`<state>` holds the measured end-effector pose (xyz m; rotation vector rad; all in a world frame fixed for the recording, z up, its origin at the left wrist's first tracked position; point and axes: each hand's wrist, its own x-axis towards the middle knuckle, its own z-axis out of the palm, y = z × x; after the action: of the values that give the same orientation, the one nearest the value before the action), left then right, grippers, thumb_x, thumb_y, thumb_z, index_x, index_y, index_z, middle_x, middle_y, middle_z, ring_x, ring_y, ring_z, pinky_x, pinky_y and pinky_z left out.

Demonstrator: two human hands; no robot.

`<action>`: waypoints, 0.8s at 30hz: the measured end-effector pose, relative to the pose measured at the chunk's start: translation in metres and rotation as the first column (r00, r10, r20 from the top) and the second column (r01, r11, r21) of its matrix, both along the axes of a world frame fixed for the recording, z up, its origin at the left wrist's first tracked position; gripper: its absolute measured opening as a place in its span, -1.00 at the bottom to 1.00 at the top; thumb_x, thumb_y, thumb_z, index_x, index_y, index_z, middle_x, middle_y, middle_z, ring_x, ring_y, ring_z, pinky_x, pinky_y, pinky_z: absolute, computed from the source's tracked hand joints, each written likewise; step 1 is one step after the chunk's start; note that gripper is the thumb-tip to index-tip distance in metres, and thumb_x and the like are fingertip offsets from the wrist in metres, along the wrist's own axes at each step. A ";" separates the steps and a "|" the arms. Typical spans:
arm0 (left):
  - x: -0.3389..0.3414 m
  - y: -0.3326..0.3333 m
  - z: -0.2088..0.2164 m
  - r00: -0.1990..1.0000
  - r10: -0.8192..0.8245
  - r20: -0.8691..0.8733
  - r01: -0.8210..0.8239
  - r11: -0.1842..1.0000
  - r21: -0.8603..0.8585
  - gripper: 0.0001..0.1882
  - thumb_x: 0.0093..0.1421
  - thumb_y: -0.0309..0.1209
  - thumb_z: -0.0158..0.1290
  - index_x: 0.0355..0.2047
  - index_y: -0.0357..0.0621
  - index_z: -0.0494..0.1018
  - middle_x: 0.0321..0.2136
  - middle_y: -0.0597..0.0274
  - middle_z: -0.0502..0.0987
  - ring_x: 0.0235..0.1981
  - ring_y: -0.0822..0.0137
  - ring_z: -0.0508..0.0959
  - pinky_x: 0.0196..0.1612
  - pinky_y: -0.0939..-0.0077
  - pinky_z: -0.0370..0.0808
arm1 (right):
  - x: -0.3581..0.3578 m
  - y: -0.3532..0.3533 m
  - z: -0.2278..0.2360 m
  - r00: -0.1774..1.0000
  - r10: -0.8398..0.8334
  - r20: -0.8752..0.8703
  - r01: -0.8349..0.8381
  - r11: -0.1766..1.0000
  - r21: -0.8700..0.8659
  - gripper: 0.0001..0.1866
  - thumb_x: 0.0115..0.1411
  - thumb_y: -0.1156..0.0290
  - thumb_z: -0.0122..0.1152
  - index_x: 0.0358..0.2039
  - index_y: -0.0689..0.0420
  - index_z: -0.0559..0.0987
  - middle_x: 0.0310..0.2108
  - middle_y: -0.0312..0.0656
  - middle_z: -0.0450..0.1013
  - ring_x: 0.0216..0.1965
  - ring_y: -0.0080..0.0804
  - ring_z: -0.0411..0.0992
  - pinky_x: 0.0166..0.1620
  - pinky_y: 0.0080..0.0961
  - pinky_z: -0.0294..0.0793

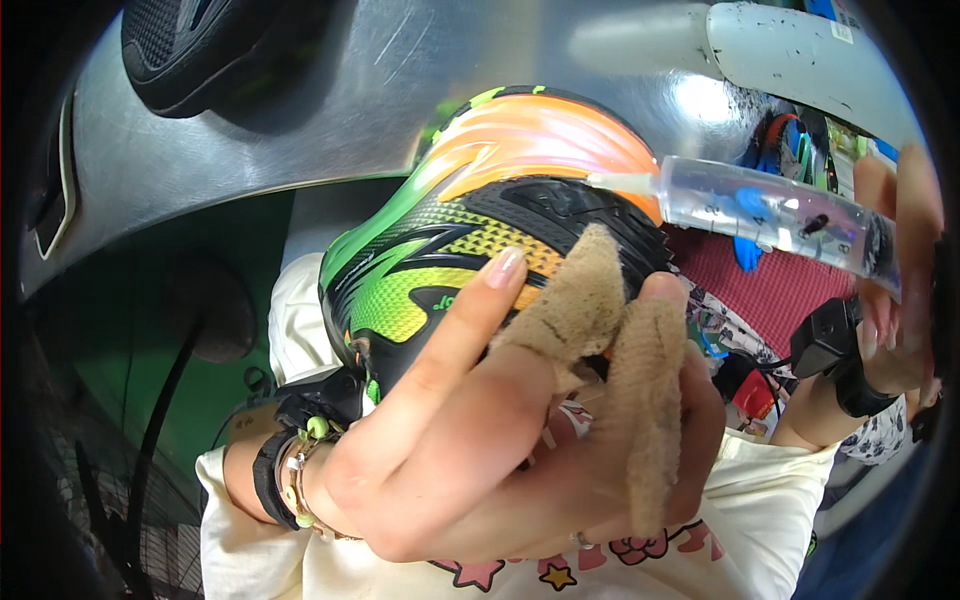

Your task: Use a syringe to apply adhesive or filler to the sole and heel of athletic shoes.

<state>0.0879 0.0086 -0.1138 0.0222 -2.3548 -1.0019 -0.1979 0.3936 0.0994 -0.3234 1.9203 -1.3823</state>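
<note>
A sneaker (430, 290) in green, yellow and black with a glossy orange sole sits tilted in front of me. My left hand (470, 450) grips it from below and the near side, fingers bent around it. Worn tan cloth covers (575, 300) wrap some of its fingers. At the right rim, my right hand (890, 250) is closed around a clear syringe (770, 215) with transparent liquid inside. Its pale nozzle meets the seam between the orange sole and the black upper. The shoe's opening is hidden behind my left hand.
A shiny metal worktable (330, 120) curves across the far side. On it stand a black shoe (190, 60) at the far left and a white cylindrical object (800, 60) at the far right. A red textured surface (760, 285) lies right of the shoe. A green floor (150, 370) shows at left.
</note>
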 end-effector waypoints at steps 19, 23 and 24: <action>0.015 -0.018 0.028 0.859 -0.194 0.474 -0.079 0.864 0.497 -0.56 -0.09 -0.64 0.06 -0.12 -0.38 0.54 -0.13 -0.38 0.51 -0.19 0.09 0.61 -0.01 0.30 0.50 | 0.073 -0.085 -0.051 0.955 0.295 -0.031 -0.297 0.946 -0.128 -0.85 0.02 0.58 0.21 -0.63 0.07 0.57 -0.65 -0.27 0.39 -0.77 -0.59 0.29 -0.69 -0.71 0.32; 0.004 -0.040 0.003 0.937 -0.339 -0.081 0.303 0.907 -0.292 -0.59 0.04 -0.43 0.23 -0.20 -0.32 0.29 -0.22 -0.33 0.46 -0.29 -0.23 0.61 -0.20 0.02 0.63 | 0.123 -0.159 -0.111 0.962 0.272 -0.002 -0.259 0.911 -0.321 -0.81 0.03 0.65 0.10 -0.64 0.10 0.56 -0.54 -0.23 0.44 -0.69 -0.54 0.34 -0.55 -0.65 0.43; 0.009 -0.048 0.004 0.925 -0.370 -0.085 0.332 0.898 -0.290 -0.59 0.04 -0.43 0.23 -0.20 -0.32 0.29 -0.22 -0.33 0.46 -0.29 -0.23 0.61 -0.20 0.02 0.63 | 0.134 -0.165 -0.123 0.974 0.208 -0.086 -0.224 0.853 -0.472 -0.78 0.09 0.61 0.07 -0.65 0.09 0.56 -0.50 -0.21 0.47 -0.64 -0.49 0.38 -0.47 -0.61 0.48</action>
<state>0.0968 -0.0394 -0.1100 -0.5815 -2.3926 -0.7982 -0.0640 0.2284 -0.0236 -0.7809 1.4828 -1.6910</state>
